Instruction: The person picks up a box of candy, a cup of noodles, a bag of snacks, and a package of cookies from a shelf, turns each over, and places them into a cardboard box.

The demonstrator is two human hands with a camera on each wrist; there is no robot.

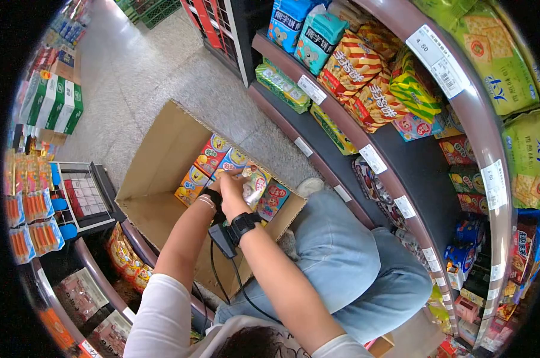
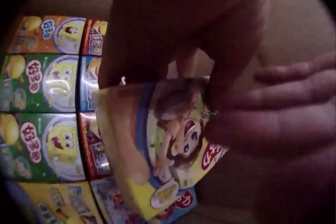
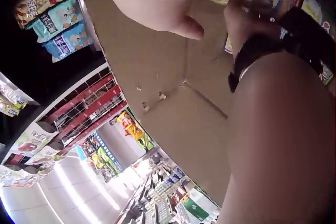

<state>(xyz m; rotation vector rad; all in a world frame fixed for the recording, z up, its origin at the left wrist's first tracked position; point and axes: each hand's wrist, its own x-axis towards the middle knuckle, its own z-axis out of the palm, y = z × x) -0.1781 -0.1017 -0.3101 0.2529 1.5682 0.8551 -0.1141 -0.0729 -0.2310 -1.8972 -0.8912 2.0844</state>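
My left hand (image 2: 184, 22) reaches down from the top of the left wrist view and pinches a yellow snack box (image 2: 176, 145) with a cartoon figure on its front. The box is tilted above rows of other snack boxes (image 2: 58, 82). From the right side, my right hand (image 2: 283, 111) brings its extended fingers to the box's edge. Its thumb (image 3: 189, 27) sticks out apart from the box in the right wrist view. Both hands are inside an open cardboard carton (image 1: 162, 146), where colourful boxes (image 1: 273, 200) stand packed together. The hands overlap in the head view.
Shelves of bagged snacks (image 1: 353, 65) curve along the right, with price tags on their edges. More shelves (image 1: 97, 277) are at the lower left. The person's bent knee (image 1: 341, 244) is beside the carton. A cable (image 1: 240, 280) hangs from the right wrist device (image 1: 222, 240).
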